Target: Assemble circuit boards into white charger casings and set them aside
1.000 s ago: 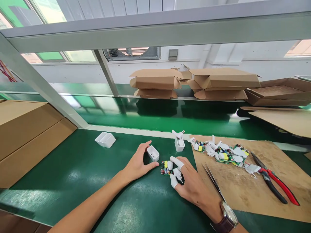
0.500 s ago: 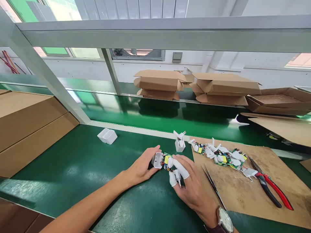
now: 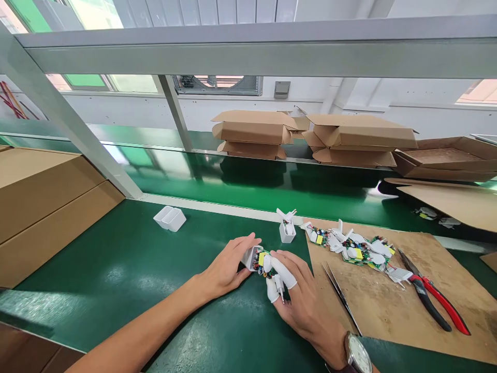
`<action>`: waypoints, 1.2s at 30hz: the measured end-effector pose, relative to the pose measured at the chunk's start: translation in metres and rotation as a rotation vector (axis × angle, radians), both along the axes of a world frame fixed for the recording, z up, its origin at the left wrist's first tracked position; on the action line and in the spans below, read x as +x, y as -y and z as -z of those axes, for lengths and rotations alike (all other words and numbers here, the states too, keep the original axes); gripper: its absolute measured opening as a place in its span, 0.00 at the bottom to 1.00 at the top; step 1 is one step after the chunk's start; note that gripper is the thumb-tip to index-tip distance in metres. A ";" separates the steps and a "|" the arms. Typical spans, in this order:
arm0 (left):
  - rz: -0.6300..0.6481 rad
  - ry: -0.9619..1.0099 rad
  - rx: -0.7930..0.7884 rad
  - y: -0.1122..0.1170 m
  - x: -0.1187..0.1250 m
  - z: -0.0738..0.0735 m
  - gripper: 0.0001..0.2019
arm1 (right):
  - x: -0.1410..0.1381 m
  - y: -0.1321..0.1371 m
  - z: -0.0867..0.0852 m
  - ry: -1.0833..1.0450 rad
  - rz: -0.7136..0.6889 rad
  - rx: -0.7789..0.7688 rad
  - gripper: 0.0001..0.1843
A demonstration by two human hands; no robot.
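Note:
Between its thumb and fingers, my left hand (image 3: pixel 229 263) grips a small white plastic charger housing (image 3: pixel 249 259), its open end turned to the right. My right hand (image 3: pixel 301 295), with white finger cots on thumb and finger, is closed on a circuit board (image 3: pixel 264 262) carrying a yellow component and a white plug part (image 3: pixel 278 286). The board's left end sits at the mouth of the housing, partly inside it. Behind the hands stands another white housing (image 3: pixel 287 234) with a board and white pieces sticking out of its top.
Two white housings (image 3: pixel 170 218) stand together at left. On a brown board (image 3: pixel 419 248) at right lie several circuit boards (image 3: pixel 357 248), tweezers (image 3: pixel 341 298) and red-black pliers (image 3: pixel 433 295). Cardboard boxes (image 3: pixel 252 127) line the back; a larger carton (image 3: pixel 50 207) is at left.
My right hand has moved slightly left with the circuit board. The board's end has gone from just outside the housing's mouth to partly inside it.

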State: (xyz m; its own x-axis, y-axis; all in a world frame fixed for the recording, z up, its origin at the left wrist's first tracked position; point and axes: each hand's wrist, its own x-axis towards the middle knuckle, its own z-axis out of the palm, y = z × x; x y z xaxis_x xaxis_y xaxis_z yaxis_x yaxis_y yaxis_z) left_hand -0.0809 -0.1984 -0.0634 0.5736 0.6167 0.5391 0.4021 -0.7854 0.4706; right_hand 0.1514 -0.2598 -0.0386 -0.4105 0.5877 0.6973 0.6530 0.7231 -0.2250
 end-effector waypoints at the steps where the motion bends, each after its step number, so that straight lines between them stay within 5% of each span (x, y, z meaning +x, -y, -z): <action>1: -0.001 -0.004 0.005 0.000 0.000 0.000 0.45 | 0.000 0.000 -0.001 0.006 0.002 -0.002 0.33; 36: -0.007 -0.021 0.030 0.002 0.001 0.003 0.43 | -0.003 0.000 -0.006 0.049 0.024 -0.030 0.33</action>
